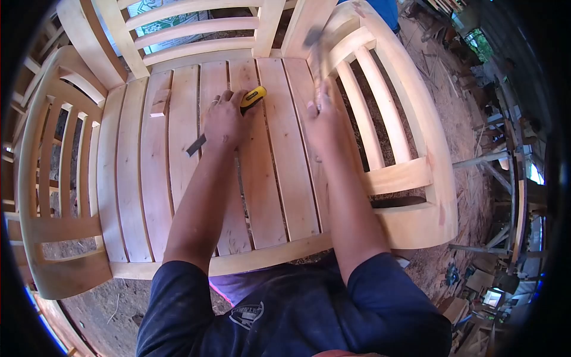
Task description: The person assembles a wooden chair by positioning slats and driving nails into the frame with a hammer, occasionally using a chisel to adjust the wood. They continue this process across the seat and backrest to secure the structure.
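My left hand (226, 119) is closed around a chisel over the slatted seat of a wooden bench (256, 178). The chisel's yellow and black handle (254, 95) sticks out past the fingers to the upper right, and its flat metal blade (196, 145) shows at the lower left of the hand. My right hand (324, 119), near the seat's right side, grips a hammer by its handle. The hammer head (313, 37) is up and smeared by motion, beside the right armrest. A small wood block (160, 102) lies on the slats left of my left hand.
Slatted armrests stand left (65, 160) and right (437, 172), and a slatted backrest (196, 33) rises at the far side. Other wooden frames stand at the far left. Wood scraps and timber (496, 160) lie and lean on the dirt ground at right.
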